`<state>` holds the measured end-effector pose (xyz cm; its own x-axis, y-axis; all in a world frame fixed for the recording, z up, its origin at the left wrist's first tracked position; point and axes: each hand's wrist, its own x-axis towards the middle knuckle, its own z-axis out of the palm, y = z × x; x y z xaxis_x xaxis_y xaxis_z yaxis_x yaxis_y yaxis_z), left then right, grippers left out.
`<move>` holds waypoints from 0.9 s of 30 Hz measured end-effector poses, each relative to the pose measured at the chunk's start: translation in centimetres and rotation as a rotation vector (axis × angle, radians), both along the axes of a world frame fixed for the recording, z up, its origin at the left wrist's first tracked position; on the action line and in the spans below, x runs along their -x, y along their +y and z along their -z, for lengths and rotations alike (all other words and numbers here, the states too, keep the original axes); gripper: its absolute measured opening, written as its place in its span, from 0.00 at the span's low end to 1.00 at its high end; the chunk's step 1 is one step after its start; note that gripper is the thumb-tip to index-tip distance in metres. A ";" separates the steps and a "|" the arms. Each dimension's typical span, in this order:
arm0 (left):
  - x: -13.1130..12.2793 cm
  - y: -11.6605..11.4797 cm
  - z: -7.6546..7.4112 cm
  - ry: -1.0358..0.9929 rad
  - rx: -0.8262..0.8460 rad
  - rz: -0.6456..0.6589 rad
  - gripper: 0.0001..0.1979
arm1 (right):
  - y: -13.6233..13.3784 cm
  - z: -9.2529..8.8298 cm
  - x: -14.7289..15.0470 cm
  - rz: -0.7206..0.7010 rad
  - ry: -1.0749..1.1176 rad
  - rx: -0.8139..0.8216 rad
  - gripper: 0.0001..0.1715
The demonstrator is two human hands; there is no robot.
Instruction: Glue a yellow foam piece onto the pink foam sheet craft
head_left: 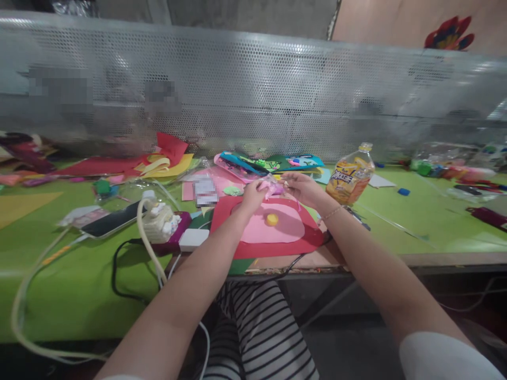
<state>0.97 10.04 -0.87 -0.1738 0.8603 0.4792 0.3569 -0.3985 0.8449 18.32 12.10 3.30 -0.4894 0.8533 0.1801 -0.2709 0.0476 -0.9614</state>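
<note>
Both hands meet above the far part of a red sheet [225,232] on the green table. My left hand [254,194] is closed on a small pink-purple piece in clear wrapping [272,187]. Beside it, my right hand [301,187] pinches at the right side of the same piece, its fingertips together; whether a separate bit is between them is too small to tell. A pink rounded sheet [257,229] lies on the red one, with a yellow round piece [272,219] on top.
A bottle with a yellow label [348,177] stands right of my right hand. Left are a phone [114,219], a power strip [168,227] and loose cables. Coloured sheets [119,164] lie at the back before a perforated metal screen [253,95].
</note>
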 end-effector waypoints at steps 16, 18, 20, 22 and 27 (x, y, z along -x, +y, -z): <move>-0.1 -0.1 0.0 -0.087 0.019 0.048 0.06 | 0.3 -0.7 0.0 0.145 0.032 -0.013 0.14; 0.0 0.1 0.1 -0.088 0.012 0.057 0.06 | 0.2 -0.5 0.1 0.133 0.026 -0.037 0.17; 0.0 0.1 0.2 -0.089 0.003 0.068 0.06 | 0.3 -0.3 0.2 0.147 -0.003 -0.070 0.13; -0.1 0.0 0.2 -0.093 0.006 0.086 0.06 | 0.5 -0.1 0.2 0.197 -0.080 -0.107 0.05; -0.7 -0.7 -0.1 -0.203 0.089 0.153 0.07 | 1.1 0.3 0.0 0.344 -0.338 -0.233 0.10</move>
